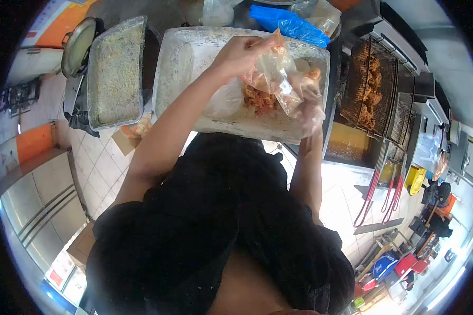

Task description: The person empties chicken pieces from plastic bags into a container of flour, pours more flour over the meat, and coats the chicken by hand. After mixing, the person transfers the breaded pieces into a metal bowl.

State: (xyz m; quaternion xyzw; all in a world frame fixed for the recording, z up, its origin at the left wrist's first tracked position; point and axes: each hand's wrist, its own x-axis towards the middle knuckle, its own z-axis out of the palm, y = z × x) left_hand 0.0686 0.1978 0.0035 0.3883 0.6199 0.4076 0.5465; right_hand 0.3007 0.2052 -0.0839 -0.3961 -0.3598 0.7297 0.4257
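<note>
A clear plastic bag [270, 71] with reddish, wet-looking pieces inside is held above a large pale tub [176, 68]. My left hand [240, 54] grips the bag's upper left part, its fingers closed on the plastic. On the right, my right hand [310, 107] is wrapped in clear, shiny plastic and closed around the bag's lower right part. Below the bag, a heap of reddish-brown pieces [260, 100] lies in the tub. Whether the plastic on my right hand is a glove or part of the bag I cannot tell.
Left of the tub stands a tray of pale crumbs [115, 73]. A blue plastic bag [290, 23] lies behind the tub. To the right, a wire basket [370, 86] of fried pieces hangs by a fryer with yellowish oil [348, 143]; its red handles [369, 197] stick out.
</note>
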